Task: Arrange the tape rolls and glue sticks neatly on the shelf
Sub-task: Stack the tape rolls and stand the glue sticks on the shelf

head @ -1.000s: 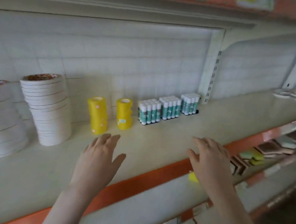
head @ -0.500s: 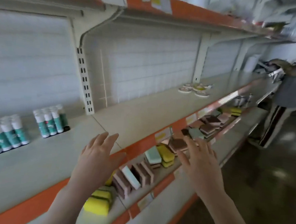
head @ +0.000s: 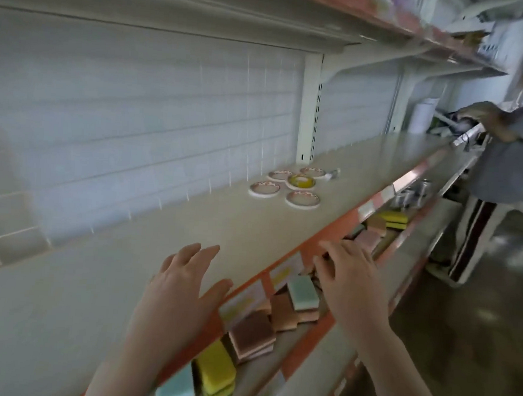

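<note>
Beige shelf (head: 191, 224) with an orange front edge, white grid back wall; five flat tape rolls (head: 287, 184) sit loosely clustered far back; left hand (head: 181, 287) and right hand (head: 348, 279) hover spread, empty; sponges (head: 252, 335) on the lower shelf; price labels too blurry to read

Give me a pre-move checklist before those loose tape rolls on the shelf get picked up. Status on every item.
1. Left hand free: ok, fingers straight, holding nothing.
2. Right hand free: ok, relaxed over the shelf edge, holding nothing.
3. Tape rolls located: ok, five lie flat in a loose cluster near the back wall, one yellow.
4. Path to the rolls: ok, bare shelf lies between hands and rolls.
5. Small object beside the cluster is a glue stick: cannot tell, too blurred.
6. Other person out of the way: ok, stands at the far end.
</note>
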`<state>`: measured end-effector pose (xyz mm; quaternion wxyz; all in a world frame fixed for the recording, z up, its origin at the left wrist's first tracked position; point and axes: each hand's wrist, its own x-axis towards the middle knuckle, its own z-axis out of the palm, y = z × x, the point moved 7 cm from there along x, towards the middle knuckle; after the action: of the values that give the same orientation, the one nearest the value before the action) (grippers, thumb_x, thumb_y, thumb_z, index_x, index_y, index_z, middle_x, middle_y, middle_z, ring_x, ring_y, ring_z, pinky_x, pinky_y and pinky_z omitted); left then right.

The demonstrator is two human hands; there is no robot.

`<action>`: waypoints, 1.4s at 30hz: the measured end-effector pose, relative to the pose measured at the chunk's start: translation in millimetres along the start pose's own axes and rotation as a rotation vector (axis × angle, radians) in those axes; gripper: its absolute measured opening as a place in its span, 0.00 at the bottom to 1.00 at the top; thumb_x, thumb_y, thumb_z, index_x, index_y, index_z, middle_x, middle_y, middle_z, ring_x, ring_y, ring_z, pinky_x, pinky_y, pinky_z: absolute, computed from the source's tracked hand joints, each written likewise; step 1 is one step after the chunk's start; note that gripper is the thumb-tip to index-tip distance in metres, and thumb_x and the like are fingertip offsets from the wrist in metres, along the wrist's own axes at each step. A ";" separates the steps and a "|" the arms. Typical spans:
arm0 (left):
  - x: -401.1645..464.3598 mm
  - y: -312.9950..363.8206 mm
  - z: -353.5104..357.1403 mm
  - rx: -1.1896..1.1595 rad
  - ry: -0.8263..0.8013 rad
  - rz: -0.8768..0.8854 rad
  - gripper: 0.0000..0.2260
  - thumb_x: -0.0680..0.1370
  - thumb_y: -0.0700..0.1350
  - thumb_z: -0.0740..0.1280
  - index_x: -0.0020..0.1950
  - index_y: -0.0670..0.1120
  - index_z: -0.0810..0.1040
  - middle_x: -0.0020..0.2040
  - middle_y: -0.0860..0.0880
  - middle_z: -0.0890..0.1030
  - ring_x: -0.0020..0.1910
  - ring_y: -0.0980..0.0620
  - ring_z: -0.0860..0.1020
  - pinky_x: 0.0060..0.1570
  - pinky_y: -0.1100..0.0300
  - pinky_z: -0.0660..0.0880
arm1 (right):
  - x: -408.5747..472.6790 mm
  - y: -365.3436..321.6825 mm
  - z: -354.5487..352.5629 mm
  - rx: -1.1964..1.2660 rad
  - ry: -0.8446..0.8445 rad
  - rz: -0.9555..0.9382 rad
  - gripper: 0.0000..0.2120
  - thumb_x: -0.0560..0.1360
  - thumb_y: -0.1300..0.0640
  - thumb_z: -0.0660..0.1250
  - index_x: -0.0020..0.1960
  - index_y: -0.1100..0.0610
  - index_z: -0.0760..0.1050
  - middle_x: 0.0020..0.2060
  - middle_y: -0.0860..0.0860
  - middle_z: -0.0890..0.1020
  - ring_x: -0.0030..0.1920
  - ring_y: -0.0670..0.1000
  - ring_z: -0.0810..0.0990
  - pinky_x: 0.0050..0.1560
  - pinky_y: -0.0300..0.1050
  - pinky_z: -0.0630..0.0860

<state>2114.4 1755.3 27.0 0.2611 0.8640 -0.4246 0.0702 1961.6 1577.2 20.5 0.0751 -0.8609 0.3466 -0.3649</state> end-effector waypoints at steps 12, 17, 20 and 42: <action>146.3 60.3 77.8 0.084 0.123 -0.192 0.25 0.75 0.62 0.63 0.71 0.58 0.65 0.70 0.57 0.66 0.69 0.55 0.63 0.65 0.62 0.60 | 211.5 137.7 86.7 0.135 0.004 -0.145 0.04 0.70 0.65 0.70 0.45 0.62 0.80 0.38 0.58 0.81 0.38 0.61 0.78 0.37 0.51 0.74; 199.0 103.0 122.4 0.119 0.232 -0.345 0.24 0.74 0.62 0.62 0.67 0.55 0.72 0.66 0.57 0.71 0.65 0.54 0.68 0.57 0.63 0.64 | 297.1 191.0 129.1 0.244 -0.102 -0.334 0.06 0.70 0.64 0.69 0.46 0.60 0.81 0.39 0.59 0.82 0.40 0.62 0.79 0.40 0.55 0.77; 234.5 132.1 147.1 0.102 0.204 -0.378 0.29 0.68 0.66 0.57 0.65 0.56 0.73 0.65 0.57 0.72 0.63 0.55 0.70 0.57 0.65 0.64 | 337.5 209.8 140.8 0.254 -0.173 -0.396 0.08 0.70 0.64 0.70 0.49 0.58 0.82 0.41 0.58 0.82 0.43 0.62 0.79 0.43 0.53 0.77; 351.1 116.4 220.2 0.289 0.031 -0.643 0.16 0.75 0.53 0.65 0.60 0.48 0.74 0.59 0.50 0.73 0.60 0.48 0.69 0.57 0.53 0.69 | 393.1 224.6 209.8 0.125 -0.579 -0.597 0.17 0.77 0.58 0.61 0.65 0.51 0.71 0.57 0.51 0.73 0.58 0.53 0.69 0.53 0.44 0.68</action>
<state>2223.6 1339.5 5.0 0.1512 0.9804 -0.1124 0.0569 2176.5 1127.0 9.5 0.1126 -0.9843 0.0239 -0.1341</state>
